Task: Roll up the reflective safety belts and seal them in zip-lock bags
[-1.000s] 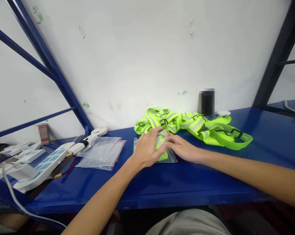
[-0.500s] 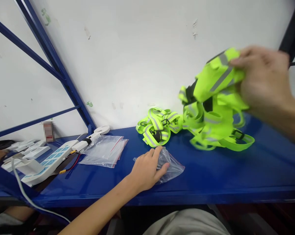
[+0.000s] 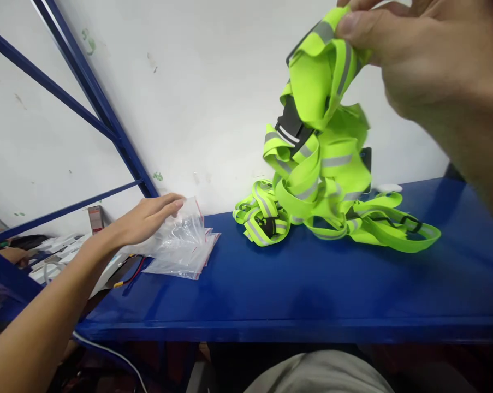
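Observation:
My right hand [image 3: 426, 60], raised at the upper right, pinches the top of a tangled neon-yellow reflective strap vest [image 3: 342, 147]. Grey stripes and a black buckle [image 3: 292, 123] show on it, and its lower loops rest on the blue shelf [image 3: 271, 295]. Over at the left, my left hand [image 3: 150, 217] has a clear plastic zip bag [image 3: 192, 218] between thumb and fingers. That bag is above a small pile of similar clear bags [image 3: 189, 263] with red edges, overlapping it. A second neon-yellow strap bundle [image 3: 260, 204] lies near the wall, partly behind the hanging straps.
White power strips and cables [image 3: 61, 251] crowd the left end, beside a small box [image 3: 95, 218]. Blue frame bars [image 3: 102, 103] slant across the left. A dark flat object [image 3: 366, 164] and a white round item [image 3: 388, 188] are behind the straps. Another person's hand [image 3: 12, 255] shows far left.
My left hand has carried the clear bag from the shelf's middle leftward to the bag pile. My right hand has lifted the vest higher and closer, its loops trailing on the shelf.

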Available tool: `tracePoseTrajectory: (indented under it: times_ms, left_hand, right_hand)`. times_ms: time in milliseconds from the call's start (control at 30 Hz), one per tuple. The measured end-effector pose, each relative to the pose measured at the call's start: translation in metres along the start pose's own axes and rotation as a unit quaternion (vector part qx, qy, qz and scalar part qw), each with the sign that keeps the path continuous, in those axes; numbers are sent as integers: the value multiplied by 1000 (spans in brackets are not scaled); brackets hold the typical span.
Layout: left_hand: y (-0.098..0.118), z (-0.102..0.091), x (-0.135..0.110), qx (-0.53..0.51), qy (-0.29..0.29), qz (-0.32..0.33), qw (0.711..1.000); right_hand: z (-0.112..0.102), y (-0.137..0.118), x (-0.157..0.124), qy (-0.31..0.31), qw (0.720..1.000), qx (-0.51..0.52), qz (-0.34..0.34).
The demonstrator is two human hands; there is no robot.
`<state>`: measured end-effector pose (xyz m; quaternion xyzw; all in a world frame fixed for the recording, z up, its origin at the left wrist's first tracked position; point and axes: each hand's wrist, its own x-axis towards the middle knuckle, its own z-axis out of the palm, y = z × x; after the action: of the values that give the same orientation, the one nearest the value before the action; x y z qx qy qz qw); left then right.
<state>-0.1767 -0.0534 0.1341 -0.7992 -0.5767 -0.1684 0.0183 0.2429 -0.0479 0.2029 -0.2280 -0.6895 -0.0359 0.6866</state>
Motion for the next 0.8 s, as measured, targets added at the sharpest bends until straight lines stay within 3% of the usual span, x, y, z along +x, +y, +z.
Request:
tracePoseTrajectory:
  times_ms: [33, 67, 133, 167, 300, 400, 500, 533, 633, 700, 800]
  left_hand:
    - [-15, 2, 8, 25, -13, -16, 999]
    - [-28, 6, 16, 41, -25, -34, 998]
    - [-47, 22, 30, 67, -60, -43, 995]
    - [-54, 33, 35, 86, -74, -40, 993]
    - [-66, 92, 45, 124, -54, -28, 990]
    - [-69, 138, 41, 91, -14, -32, 995]
    - [-73, 165, 36, 28, -24, -34, 999]
    - [-75, 168, 35, -15, -27, -39, 999]
    - [-83, 164, 36, -156, -25, -39, 987]
    - [-89, 154, 38, -252, -9, -43, 967]
    - [-94, 137, 43, -345, 59, -65, 935]
  right_hand:
    - [9, -1, -5, 13, 1000, -6, -9]
    - [18, -1, -9, -14, 999, -34, -16]
    - [33, 1, -17, -123, 987, -103, -30]
    - [39, 2, -21, -138, 984, -107, -24]
    - [52, 13, -35, -41, 997, -55, 42]
    - [54, 25, -47, -92, 991, -50, 87]
    - [54, 33, -59, -32, 992, -1, 123]
    - [55, 34, -62, -29, 989, 13, 145]
    - [57, 36, -69, -95, 970, 35, 223]
    - [59, 39, -71, -75, 963, 57, 252]
    - [63, 44, -74, -58, 950, 97, 291]
